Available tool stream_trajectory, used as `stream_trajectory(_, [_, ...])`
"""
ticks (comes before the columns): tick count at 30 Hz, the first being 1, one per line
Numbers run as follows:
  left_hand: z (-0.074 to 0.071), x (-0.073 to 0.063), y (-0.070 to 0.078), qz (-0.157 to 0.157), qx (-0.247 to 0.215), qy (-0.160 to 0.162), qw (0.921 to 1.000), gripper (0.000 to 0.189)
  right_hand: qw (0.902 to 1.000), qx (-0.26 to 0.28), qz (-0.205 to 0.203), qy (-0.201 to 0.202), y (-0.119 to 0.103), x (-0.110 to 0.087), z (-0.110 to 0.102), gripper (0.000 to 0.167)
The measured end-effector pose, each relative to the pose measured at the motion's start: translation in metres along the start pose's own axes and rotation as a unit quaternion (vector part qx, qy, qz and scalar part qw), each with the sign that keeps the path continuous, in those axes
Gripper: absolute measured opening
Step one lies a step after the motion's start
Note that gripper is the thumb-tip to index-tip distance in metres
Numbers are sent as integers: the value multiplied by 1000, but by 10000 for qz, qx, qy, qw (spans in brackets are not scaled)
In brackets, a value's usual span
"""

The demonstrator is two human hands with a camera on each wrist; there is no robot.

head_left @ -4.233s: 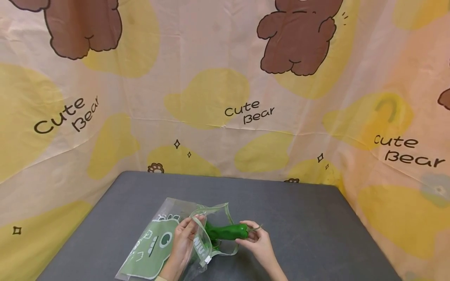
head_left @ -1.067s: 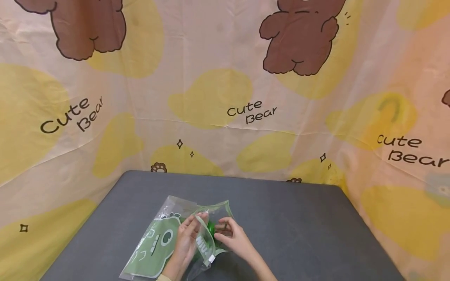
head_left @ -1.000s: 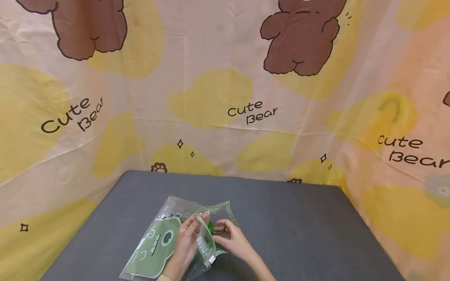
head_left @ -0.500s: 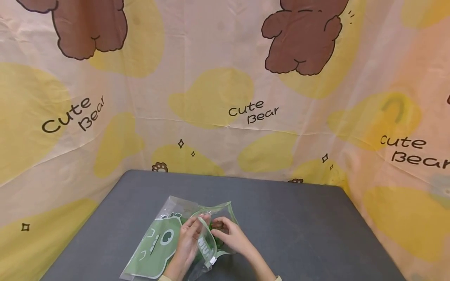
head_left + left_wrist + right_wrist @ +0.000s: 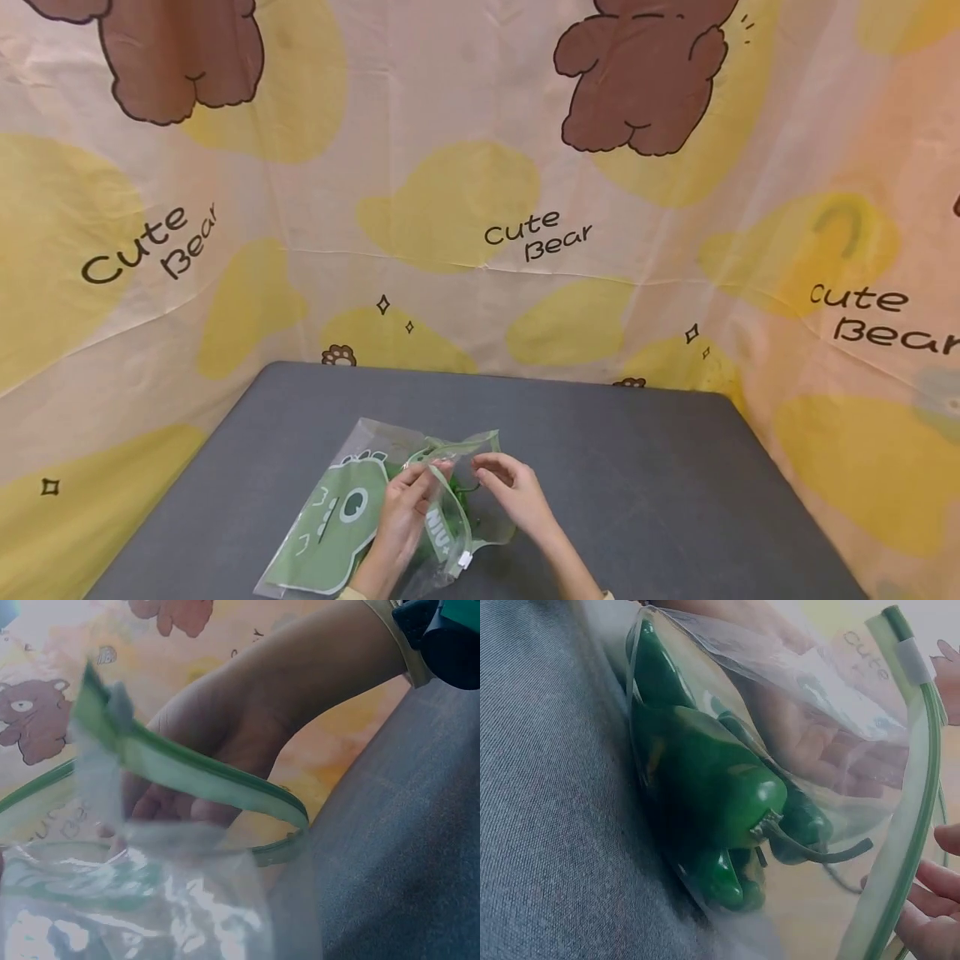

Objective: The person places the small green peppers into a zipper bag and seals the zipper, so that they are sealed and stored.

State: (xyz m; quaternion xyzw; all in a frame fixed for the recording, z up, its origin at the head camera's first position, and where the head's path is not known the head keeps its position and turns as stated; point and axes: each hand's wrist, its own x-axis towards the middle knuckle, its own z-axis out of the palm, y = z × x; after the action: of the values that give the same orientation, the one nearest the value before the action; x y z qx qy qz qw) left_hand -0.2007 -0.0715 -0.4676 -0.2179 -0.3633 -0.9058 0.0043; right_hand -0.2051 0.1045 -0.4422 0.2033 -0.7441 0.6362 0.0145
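Note:
A clear zip bag (image 5: 442,546) with green trim and a green cartoon face lies on its side, its mouth facing right. My left hand (image 5: 405,504) holds the bag by the edge of its mouth, fingers on the film near the zip. Inside, several long green peppers (image 5: 705,776) lie together, the front one with its curved stem toward the mouth. My right hand (image 5: 517,492) is at the mouth, fingers loosely bent and holding nothing. In the left wrist view the right hand (image 5: 217,750) shows behind the green zip strip (image 5: 202,776).
A dark grey table (image 5: 637,500) carries the bag. A white zip slider (image 5: 465,560) sits on the near end of the zip. Behind and on both sides hangs a cloth (image 5: 442,208) printed with bears.
A green pepper, sticking out of the bag in the right hand earlier, now lies inside. The right hand has let it go and drawn back right. The left hand keeps its hold.

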Motion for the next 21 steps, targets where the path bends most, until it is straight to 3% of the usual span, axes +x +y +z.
stream_trajectory(7, [0,-1,-9,-638,866,340,9936,25,9983,275,-322,394,0,-6,-8,20])
stream_trajectory(13, [3,-4,-20,-974,2057,738,9710,8,9951,512,-308,791,-3,-16,-22,20])
stream_trajectory(17, [4,-6,-26,-906,2422,857,9622,18,9948,706,-166,717,-2,-24,-28,22])
stream_trajectory(21, [4,-9,-31,-713,2697,865,9564,24,9941,961,-406,291,2,-35,-26,20])
